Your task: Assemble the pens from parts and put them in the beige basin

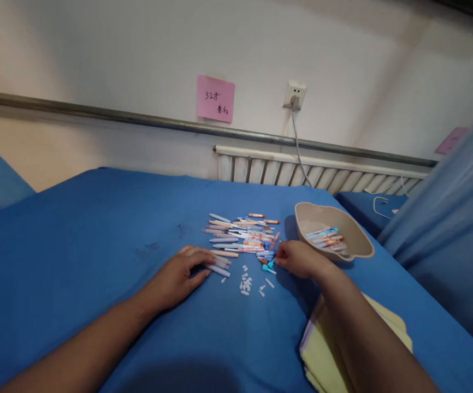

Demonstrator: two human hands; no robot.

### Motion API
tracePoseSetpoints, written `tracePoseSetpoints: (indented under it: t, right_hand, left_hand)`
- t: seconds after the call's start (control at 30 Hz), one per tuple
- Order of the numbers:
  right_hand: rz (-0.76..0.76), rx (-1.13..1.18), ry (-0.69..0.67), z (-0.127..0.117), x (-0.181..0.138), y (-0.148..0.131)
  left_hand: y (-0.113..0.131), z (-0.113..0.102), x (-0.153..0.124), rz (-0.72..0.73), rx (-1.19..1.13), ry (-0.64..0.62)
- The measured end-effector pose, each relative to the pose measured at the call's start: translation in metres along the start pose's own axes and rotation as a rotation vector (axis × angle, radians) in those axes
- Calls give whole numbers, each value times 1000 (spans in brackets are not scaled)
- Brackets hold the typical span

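Note:
My left hand [187, 268] curls over a few pale pen barrels [219, 268] at the near left end of the pen parts, thumb on the near side. Beyond it lie several rows of pen parts [236, 233], pastel barrels on the left and printed pieces on the right. My right hand [293, 257] is closed in a pinch beside small blue pieces [267, 267]; its fingertips are partly hidden, so what they hold does not show clearly. Small white cone-shaped tips [245, 285] lie loose on the blue cloth between the hands.
A beige plastic basin [361, 248] holding assembled-looking pens [327, 239] stands behind my right hand. Folded yellow cloths [318, 349] lie under my right forearm. The blue-covered surface [76, 234] reaches back toward a radiator [269, 170] and wall; a blue curtain [457, 207] hangs at right.

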State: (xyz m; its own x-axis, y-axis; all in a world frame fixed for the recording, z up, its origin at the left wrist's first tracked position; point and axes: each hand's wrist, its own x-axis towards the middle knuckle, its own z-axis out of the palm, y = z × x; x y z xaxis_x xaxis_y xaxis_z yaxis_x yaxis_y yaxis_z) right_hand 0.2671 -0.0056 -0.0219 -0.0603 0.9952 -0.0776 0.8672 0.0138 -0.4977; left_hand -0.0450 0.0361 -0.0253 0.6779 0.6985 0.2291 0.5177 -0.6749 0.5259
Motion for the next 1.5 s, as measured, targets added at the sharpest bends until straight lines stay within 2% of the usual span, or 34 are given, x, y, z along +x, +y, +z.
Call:
tracePoseSetpoints:
  t: [0.37,0.63,0.77,0.87,1.03,1.2,1.5]
  right_hand:
    - [-81,114,-85,20,9,-6]
    - [-75,108,72,22,17,-6]
    - [-212,105,115,28,17,-22]
    - [-280,22,90,33,14,-35]
    - [-240,-135,80,40,9,-47]
    - [-209,-145,144,42,11,-46]
    - [-212,-237,103,38,6,-54]
  left_hand:
    - [10,4,11,17,75,5]
    - [14,3,5,22,52,-27]
    - [13,4,2,47,20,-28]
    - [11,5,1,70,0,-18]
    - [15,5,0,124,-18,-20]
    - [21,5,-1,84,3,-2]
    - [21,8,-2,45,60,-19]
